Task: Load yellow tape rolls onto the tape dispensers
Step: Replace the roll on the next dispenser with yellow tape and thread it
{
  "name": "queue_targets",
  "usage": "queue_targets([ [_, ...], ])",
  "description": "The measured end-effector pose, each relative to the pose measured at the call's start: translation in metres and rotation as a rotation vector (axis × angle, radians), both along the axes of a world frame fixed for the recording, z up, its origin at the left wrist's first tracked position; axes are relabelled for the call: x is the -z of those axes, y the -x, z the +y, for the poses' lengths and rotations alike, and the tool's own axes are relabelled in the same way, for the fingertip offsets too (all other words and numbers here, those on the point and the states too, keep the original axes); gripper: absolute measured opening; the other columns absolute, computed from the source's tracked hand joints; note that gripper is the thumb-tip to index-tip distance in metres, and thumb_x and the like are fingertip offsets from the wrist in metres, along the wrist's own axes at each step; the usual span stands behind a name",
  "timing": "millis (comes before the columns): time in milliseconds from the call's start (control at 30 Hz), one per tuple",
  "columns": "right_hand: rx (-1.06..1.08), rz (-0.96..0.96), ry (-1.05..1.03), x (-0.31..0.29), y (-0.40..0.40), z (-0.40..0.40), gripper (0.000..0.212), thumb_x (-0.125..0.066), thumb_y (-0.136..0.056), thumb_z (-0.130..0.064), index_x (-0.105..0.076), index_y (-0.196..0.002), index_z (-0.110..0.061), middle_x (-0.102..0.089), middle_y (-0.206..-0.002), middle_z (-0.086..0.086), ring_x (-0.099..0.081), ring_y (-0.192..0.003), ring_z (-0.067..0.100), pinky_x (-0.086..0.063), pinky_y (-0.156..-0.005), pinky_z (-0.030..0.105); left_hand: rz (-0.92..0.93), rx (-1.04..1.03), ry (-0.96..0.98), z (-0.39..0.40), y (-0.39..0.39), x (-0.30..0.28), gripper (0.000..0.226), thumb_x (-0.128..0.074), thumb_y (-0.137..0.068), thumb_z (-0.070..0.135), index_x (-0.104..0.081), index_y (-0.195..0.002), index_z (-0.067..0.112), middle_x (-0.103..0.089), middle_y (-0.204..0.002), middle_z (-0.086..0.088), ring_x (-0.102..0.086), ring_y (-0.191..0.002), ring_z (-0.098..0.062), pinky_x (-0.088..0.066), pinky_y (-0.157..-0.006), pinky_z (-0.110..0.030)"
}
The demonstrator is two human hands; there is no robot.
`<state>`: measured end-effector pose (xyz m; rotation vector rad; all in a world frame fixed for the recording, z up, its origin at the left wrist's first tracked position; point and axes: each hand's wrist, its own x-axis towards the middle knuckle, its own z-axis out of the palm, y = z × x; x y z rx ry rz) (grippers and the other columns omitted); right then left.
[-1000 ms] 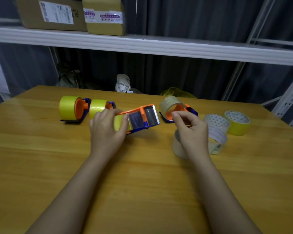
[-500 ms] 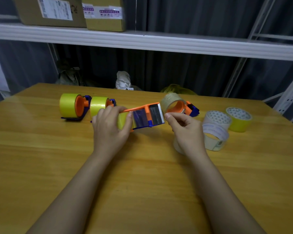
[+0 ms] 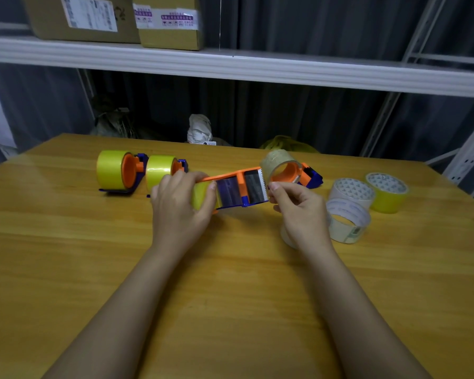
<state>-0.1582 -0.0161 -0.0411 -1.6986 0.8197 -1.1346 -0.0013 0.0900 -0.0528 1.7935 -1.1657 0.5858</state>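
My left hand wraps the yellow roll on the orange dispenser; right hand fingers pinch closed at its blade end, above the tabletop.

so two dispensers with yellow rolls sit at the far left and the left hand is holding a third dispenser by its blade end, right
Not quite. In the head view the left hand grips the held dispenser at its roll end; the right hand is at the blade end. Two loaded dispensers do sit far left.

I'm gripping a glossy orange plastic dispenser over my smooth varnished wood table, shiny yellow tape rolls gleaming.
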Motion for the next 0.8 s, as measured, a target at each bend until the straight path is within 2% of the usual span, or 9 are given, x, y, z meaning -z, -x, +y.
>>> queue_targets([
  [167,-0.028,-0.032,-0.029,-0.0017,0.0017,0.0008,0.008,-0.066,-0.089,-0.024,-0.070,-0.091,-0.030,-0.068,-0.081,-0.019,-0.062,-0.083,-0.010,-0.054,-0.075,0.016,-0.013,0.002,0.000,0.0002,0.0004,0.0007,0.031,-0.049,-0.089,0.038,-0.064,-0.098,0.013,-0.061,-0.088,-0.001,-0.052,-0.087,-0.019,-0.025,-0.074,-0.028],
  [333,-0.010,-0.087,-0.098,-0.0012,0.0015,0.0013,0.007,-0.069,-0.086,-0.022,-0.072,-0.092,-0.025,-0.069,-0.083,-0.013,-0.064,-0.081,-0.006,-0.054,-0.072,0.016,-0.019,-0.001,-0.003,0.0001,0.0003,0.0010,0.031,-0.049,-0.088,0.038,-0.064,-0.098,0.013,-0.061,-0.087,-0.002,-0.052,-0.086,-0.020,-0.024,-0.074,-0.027],
  [467,-0.017,-0.212,-0.230,-0.0041,0.0045,-0.0017,0.009,-0.070,-0.085,-0.019,-0.073,-0.093,-0.020,-0.069,-0.081,-0.011,-0.062,-0.071,-0.004,-0.049,-0.063,0.010,-0.003,0.004,-0.001,0.0001,0.0004,0.0007,0.032,-0.049,-0.088,0.039,-0.064,-0.098,0.013,-0.061,-0.087,-0.001,-0.052,-0.086,-0.022,-0.029,-0.074,-0.032],
  [600,-0.108,-0.311,-0.386,-0.0073,0.0049,-0.0037,0.009,-0.069,-0.085,-0.013,-0.072,-0.091,-0.018,-0.071,-0.085,-0.008,-0.063,-0.079,0.003,-0.051,-0.067,0.015,0.019,0.023,0.010,0.0000,0.0010,0.0005,0.032,-0.048,-0.088,0.040,-0.064,-0.098,0.013,-0.061,-0.088,0.000,-0.052,-0.087,-0.020,-0.032,-0.075,-0.034],
  [700,-0.138,-0.324,-0.432,-0.0085,0.0064,-0.0056,0.011,-0.066,-0.086,-0.012,-0.071,-0.096,-0.013,-0.069,-0.092,-0.002,-0.061,-0.081,0.006,-0.049,-0.068,0.018,0.029,0.045,0.016,-0.0001,0.0012,0.0001,0.033,-0.049,-0.088,0.041,-0.064,-0.098,0.013,-0.061,-0.088,0.001,-0.052,-0.088,-0.018,-0.033,-0.076,-0.033],
  [800,-0.148,-0.324,-0.457,-0.0092,0.0072,-0.0057,0.012,-0.063,-0.089,-0.011,-0.070,-0.097,-0.013,-0.067,-0.088,-0.002,-0.059,-0.079,0.006,-0.048,-0.068,0.019,0.049,0.074,0.026,0.0002,0.0015,-0.0005,0.035,-0.048,-0.088,0.042,-0.064,-0.098,0.013,-0.061,-0.089,0.001,-0.053,-0.089,-0.018,-0.034,-0.078,-0.033],
])
